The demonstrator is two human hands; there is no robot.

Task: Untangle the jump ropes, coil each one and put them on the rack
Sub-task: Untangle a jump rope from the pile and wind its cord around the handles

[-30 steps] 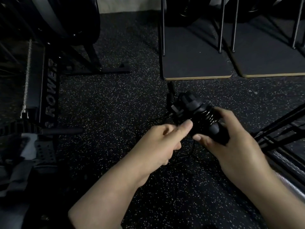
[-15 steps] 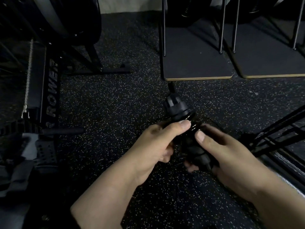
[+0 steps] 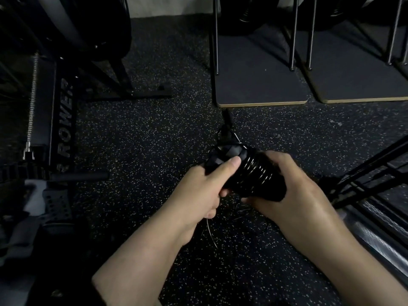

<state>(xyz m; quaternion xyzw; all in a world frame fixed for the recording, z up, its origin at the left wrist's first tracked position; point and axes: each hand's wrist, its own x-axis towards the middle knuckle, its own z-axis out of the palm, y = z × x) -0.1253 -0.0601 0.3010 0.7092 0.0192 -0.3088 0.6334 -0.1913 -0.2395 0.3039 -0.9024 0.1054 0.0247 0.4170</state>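
Left hand (image 3: 205, 191) curled round the near-left end of the black jump rope handles (image 3: 225, 157), thumb laid across the top; right hand (image 3: 293, 191) wrapped round the far-right end, over the thin cord (image 3: 257, 171) wound tightly about them. Bundle held above the speckled floor (image 3: 143, 140); loose cord trails below the hands. Rower (image 3: 64, 120) at left, dark platforms (image 3: 260, 85) ahead.
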